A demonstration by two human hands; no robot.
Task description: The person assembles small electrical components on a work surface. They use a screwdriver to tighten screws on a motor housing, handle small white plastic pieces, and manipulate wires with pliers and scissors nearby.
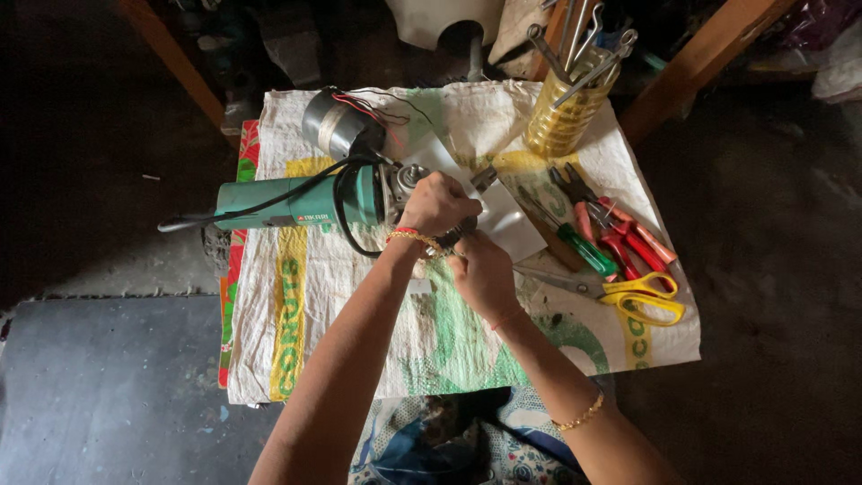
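On woven sack (296, 359), both hands (440, 205) grip green grinder (296, 205) w/ metal head

Both forearms reach forward and converge; left hand (437, 203) sits fisted, knuckles up, just ahead of the right hand (483, 274), which curls closed beside it, the two hands touching, wrists bent slightly inward

I'm working in what looks like a small repair workshop: a woven sack (359, 341) spread as my work surface, a green angle grinder (296, 205), a jar of spanners (567, 103), pliers (620, 229), a screwdriver (575, 242), yellow scissors (642, 296), and dim clutter around, hard to make out.
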